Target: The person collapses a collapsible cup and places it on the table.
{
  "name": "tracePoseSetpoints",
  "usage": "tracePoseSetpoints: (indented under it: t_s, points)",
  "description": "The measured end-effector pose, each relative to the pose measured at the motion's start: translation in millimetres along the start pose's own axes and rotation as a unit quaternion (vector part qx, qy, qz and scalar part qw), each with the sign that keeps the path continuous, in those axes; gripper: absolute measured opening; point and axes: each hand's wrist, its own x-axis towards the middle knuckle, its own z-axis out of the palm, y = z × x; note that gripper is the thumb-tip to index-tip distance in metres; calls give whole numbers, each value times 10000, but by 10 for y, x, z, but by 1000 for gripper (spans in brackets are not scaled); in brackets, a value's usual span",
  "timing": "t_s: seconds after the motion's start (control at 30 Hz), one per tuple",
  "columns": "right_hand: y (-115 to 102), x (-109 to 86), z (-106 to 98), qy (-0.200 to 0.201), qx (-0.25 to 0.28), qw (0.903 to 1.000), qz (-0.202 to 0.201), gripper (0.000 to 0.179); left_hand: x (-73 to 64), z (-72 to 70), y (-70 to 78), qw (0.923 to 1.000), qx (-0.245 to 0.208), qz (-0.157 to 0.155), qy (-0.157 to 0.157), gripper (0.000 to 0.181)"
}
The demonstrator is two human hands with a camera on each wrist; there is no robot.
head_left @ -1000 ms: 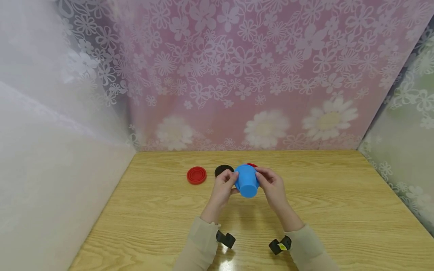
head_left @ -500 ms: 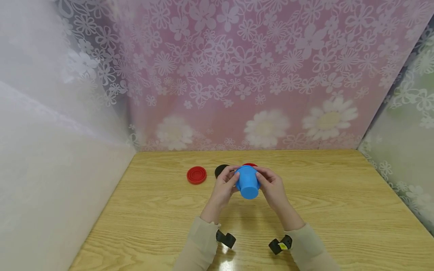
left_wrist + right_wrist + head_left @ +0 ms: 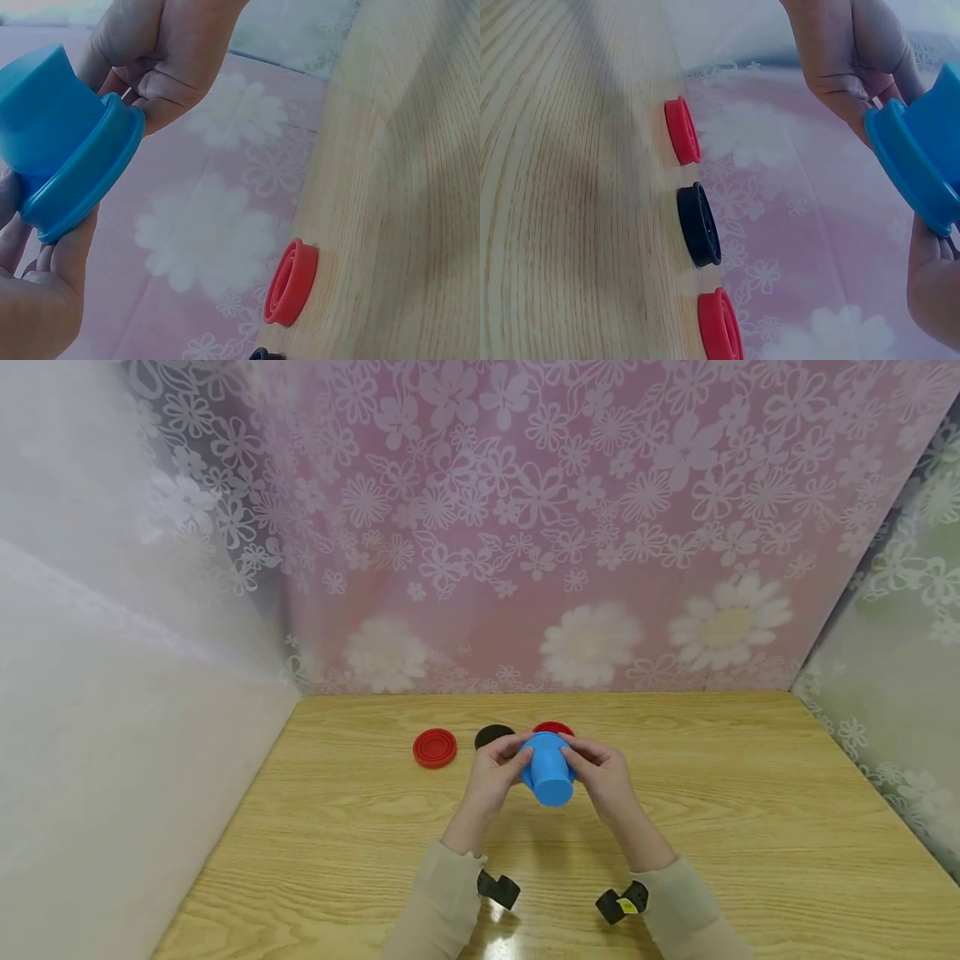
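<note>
A blue collapsible cup (image 3: 549,768) is held up above the table between both hands, its flat round base tilted toward me. My left hand (image 3: 492,774) grips its left side, thumb on the wall and fingers behind. On the opposite side, my right hand (image 3: 604,774) holds it in a similar way. The left wrist view shows a thick folded rim on the blue cup (image 3: 67,142), with fingertips under it. The cup's inside is hidden in every view.
Behind the hands on the wooden table (image 3: 337,827) lie a flattened red ringed disc (image 3: 435,748) at left, a black one (image 3: 493,735), and another red one (image 3: 553,727) partly covered by the cup. Floral curtains hang at the back and sides.
The cup's base has tipped slightly lower toward me and its rim has dropped a little. Both thumbs have shifted inward on the wall. More of the red disc behind shows.
</note>
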Motion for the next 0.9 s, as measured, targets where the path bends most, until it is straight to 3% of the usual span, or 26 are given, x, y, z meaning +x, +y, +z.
tracePoseSetpoints:
  t_s: [0.2,0.43,0.53,0.63,0.77,0.9]
  points:
    - [-17,-12,31,421,-682,9968,23,35,-8,41,39,9983,482,275,177,28]
    - [13,-3,81,753,-1619,9823,-562,27,-10,71,59,9922,1066,554,318,25]
    - [-37,-33,146,776,-2039,9711,-968,22,-6,73,31,9871,1379,701,422,24]
    - [-101,-77,214,742,-2555,9536,-1412,19,29,50,-88,9803,1685,870,560,23]
    - [-44,-65,205,763,-3007,9328,-1832,18,81,18,-247,9685,2119,1107,699,22]
    - [67,-22,156,783,-3234,9194,-2096,19,84,24,-263,9513,2653,1337,824,21]
